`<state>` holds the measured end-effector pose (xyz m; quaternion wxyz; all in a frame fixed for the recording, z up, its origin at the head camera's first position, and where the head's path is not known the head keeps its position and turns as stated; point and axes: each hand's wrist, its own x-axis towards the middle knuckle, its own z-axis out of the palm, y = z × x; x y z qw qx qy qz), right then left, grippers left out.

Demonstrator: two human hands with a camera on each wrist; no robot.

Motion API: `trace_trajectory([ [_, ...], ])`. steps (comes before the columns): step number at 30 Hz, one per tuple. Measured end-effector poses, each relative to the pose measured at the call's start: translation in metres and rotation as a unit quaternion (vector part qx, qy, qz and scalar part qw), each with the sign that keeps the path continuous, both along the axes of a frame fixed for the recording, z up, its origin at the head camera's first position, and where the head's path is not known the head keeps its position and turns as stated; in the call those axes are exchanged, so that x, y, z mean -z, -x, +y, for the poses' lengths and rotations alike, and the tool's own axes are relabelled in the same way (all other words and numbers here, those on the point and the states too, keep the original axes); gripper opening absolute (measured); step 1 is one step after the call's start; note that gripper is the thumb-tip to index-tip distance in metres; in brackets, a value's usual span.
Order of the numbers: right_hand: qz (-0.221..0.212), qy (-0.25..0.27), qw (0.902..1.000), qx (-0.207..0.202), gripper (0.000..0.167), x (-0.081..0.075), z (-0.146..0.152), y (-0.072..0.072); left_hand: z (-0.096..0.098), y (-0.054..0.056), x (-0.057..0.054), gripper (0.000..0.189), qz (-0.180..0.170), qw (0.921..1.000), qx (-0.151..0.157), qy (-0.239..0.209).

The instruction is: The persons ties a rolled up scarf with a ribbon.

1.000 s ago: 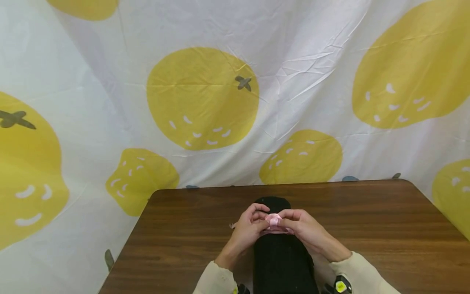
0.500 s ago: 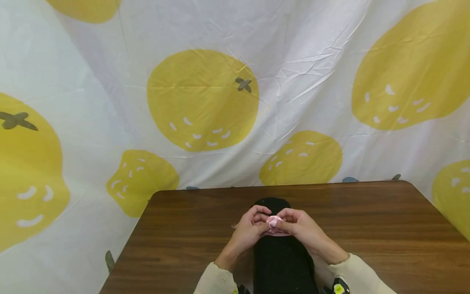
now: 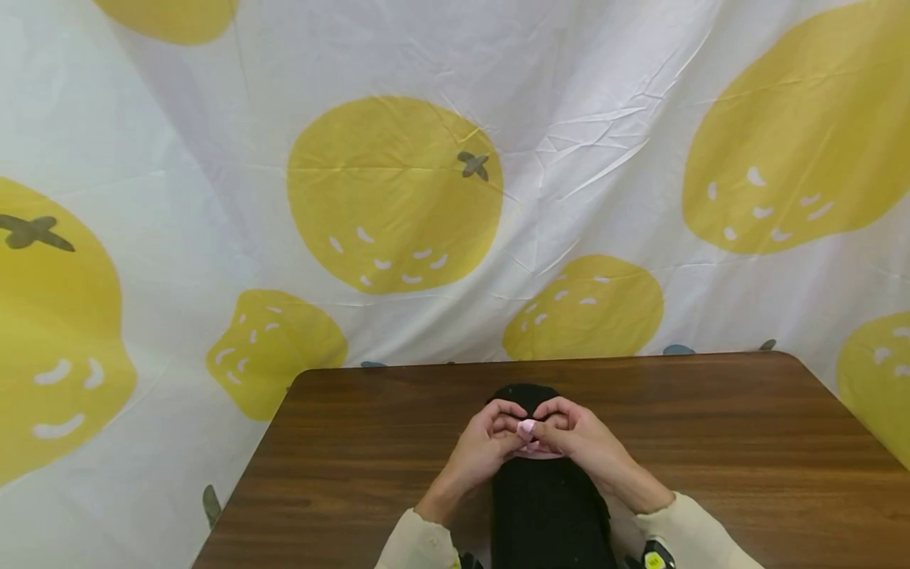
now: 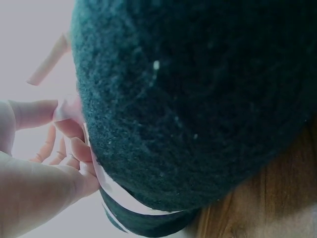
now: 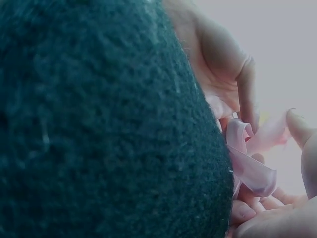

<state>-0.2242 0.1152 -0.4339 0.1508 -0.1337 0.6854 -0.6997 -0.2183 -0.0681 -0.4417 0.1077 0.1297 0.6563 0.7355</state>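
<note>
A long, dark, fuzzy felt-like form lies lengthwise on the table. Around it runs a pink satin ribbon, seen as a band in the left wrist view. On top of the form, both hands meet over the ribbon. Thumb and fingers of my left hand pinch it from the left. From the right, my right hand pinches another part, its thumb close to the left thumb. Loops of the ribbon cross between the fingers in the right wrist view. Fingers hide much of the crossing.
The brown wood-grain table extends to both sides of the form. Behind its far edge hangs a white cloth printed with yellow fruit. Pale sleeves cover the forearms, with a device strapped at each wrist.
The two hands have come slightly closer together. The pink loop that showed between them has shrunk to a small bunch at the thumbs. A ribbon end left of the left hand is out of sight.
</note>
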Motion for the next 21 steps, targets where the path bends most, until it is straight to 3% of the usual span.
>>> trace_trajectory([
  [8,-0.005,0.02,0.9998,-0.001,0.034,-0.002,0.0,-0.001,0.001,-0.002,-0.002,0.023,-0.002,0.9998,-0.017,0.013],
  [16,-0.039,0.005,0.9979,0.051,0.041,-0.011,0.0,-0.004,0.001,-0.001,0.0,0.025,0.006,0.9992,-0.026,0.031],
  [21,-0.028,0.017,0.9976,0.061,0.039,-0.011,0.0,-0.005,0.001,-0.001,-0.001,0.025,0.008,0.9989,-0.025,0.038],
])
